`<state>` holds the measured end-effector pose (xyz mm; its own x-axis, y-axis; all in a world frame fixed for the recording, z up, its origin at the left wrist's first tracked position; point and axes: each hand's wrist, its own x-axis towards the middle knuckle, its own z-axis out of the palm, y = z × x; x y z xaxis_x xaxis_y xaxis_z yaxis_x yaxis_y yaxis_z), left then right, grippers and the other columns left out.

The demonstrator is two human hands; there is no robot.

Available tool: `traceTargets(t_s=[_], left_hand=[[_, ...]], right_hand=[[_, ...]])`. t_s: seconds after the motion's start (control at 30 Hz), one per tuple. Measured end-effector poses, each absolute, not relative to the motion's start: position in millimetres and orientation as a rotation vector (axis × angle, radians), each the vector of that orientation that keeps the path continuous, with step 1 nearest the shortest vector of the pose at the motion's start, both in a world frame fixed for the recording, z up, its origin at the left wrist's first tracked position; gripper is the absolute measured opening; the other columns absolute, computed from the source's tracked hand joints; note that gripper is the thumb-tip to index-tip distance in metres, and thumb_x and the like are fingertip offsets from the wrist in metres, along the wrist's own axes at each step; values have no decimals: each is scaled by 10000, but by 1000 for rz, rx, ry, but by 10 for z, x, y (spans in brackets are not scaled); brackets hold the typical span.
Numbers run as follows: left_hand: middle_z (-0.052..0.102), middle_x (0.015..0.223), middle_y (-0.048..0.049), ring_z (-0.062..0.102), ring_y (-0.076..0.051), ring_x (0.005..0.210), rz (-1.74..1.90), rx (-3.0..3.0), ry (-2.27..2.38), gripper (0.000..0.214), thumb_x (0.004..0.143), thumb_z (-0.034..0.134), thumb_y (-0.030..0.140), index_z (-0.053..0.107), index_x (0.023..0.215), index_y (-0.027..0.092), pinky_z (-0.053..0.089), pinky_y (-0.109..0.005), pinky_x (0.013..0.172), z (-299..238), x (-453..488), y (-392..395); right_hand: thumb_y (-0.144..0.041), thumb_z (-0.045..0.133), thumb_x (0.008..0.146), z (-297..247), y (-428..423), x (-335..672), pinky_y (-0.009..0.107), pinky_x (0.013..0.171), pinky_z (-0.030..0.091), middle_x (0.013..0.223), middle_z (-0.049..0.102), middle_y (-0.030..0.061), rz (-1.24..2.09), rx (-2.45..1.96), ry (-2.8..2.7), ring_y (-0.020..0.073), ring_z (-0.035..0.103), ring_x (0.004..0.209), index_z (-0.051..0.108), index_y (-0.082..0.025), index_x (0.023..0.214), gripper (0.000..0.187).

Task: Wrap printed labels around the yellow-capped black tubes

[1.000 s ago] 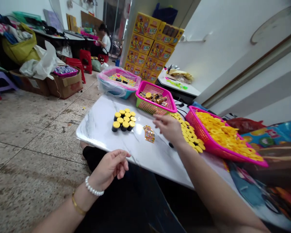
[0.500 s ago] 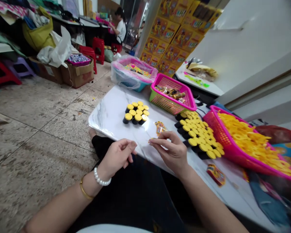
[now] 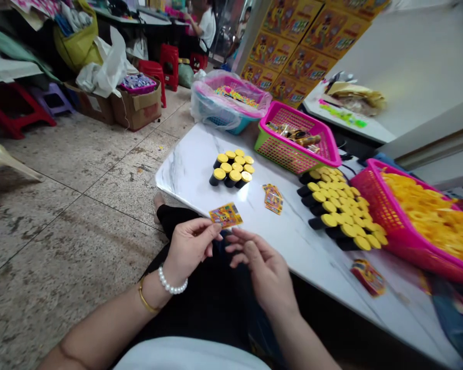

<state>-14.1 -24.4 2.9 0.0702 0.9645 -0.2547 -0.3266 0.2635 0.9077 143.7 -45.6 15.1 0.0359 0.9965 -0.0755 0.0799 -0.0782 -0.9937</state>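
My left hand (image 3: 193, 246), with a white bead bracelet and a gold bangle at the wrist, pinches the lower edge of a small orange printed card (image 3: 226, 215) between thumb and fingertips. Just to its right, my right hand (image 3: 260, 262) has its fingers apart and holds nothing. Its fingertips are close below the card. A few similar cards (image 3: 273, 199) lie fanned on the white marbled table (image 3: 185, 169). Beyond my left hand stands a small group of black tubes with yellow caps (image 3: 234, 167).
A larger block of yellow-capped tubes (image 3: 341, 210) stands on the right, near a stack of cards (image 3: 368, 277). Behind are a pink basket of yellow parts (image 3: 370, 192), a pink-and-green basket (image 3: 281, 149) and a plastic-lined basket (image 3: 216, 115). A person (image 3: 206, 28) sits farther back.
The card is now in my left hand, face visible. My right hand, which was pinched, has opened and moved down beside it. The view has shifted, so the table appears farther right.
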Motion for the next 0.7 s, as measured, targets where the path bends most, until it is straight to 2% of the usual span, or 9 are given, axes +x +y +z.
traceTargets(t_s=[0.1, 0.23, 0.37, 0.5, 0.6, 0.7], left_hand=[[680, 639, -35, 463, -52, 402, 1083, 894, 1091, 311, 763, 747, 439, 717, 735, 131, 326, -183, 364, 43, -107, -360], [660, 631, -12, 501, -66, 460, 1155, 923, 1119, 318, 770, 744, 457, 682, 765, 145, 364, -177, 402, 91, -184, -416], [604, 547, 20, 458, -61, 429, 1138, 944, 1135, 308, 723, 793, 432, 667, 739, 150, 350, -182, 404, 109, -277, -385], [550, 483, 29, 462, -78, 419, 1119, 939, 1188, 287, 778, 747, 427, 668, 715, 158, 343, -195, 408, 55, -260, -434], [593, 573, 14, 503, -90, 490, 1195, 927, 1204, 268, 793, 737, 425, 676, 741, 170, 386, -203, 463, 9, -248, -518], [623, 695, -5, 555, -112, 617, 1330, 942, 1263, 226, 814, 723, 407, 687, 788, 186, 437, -210, 560, 9, -281, -594]], right_hand=[[-456, 632, 910, 21, -480, 1293, 293, 686, 552, 878, 713, 55, 1198, -1272, -1154, 158, 639, 741, 705, -193, 959, 277], [-455, 602, 922, 45, -398, 1249, 240, 543, 446, 627, 574, -14, 1183, -1274, -1304, 116, 520, 566, 626, -183, 743, 326], [-471, 574, 927, 98, -414, 1253, 238, 500, 357, 552, 467, -32, 1100, -1304, -1565, 104, 428, 523, 516, -191, 612, 426], [-536, 488, 959, 26, -515, 1186, 237, 478, 380, 559, 499, -23, 1162, -1319, -1446, 113, 460, 504, 527, -200, 658, 452], [-546, 513, 947, -7, -589, 1144, 237, 488, 413, 575, 533, -23, 1222, -1300, -1377, 120, 493, 511, 543, -206, 719, 410], [-528, 536, 941, 14, -634, 1136, 227, 481, 385, 551, 503, -33, 1112, -1338, -1425, 111, 462, 501, 531, -206, 685, 412]])
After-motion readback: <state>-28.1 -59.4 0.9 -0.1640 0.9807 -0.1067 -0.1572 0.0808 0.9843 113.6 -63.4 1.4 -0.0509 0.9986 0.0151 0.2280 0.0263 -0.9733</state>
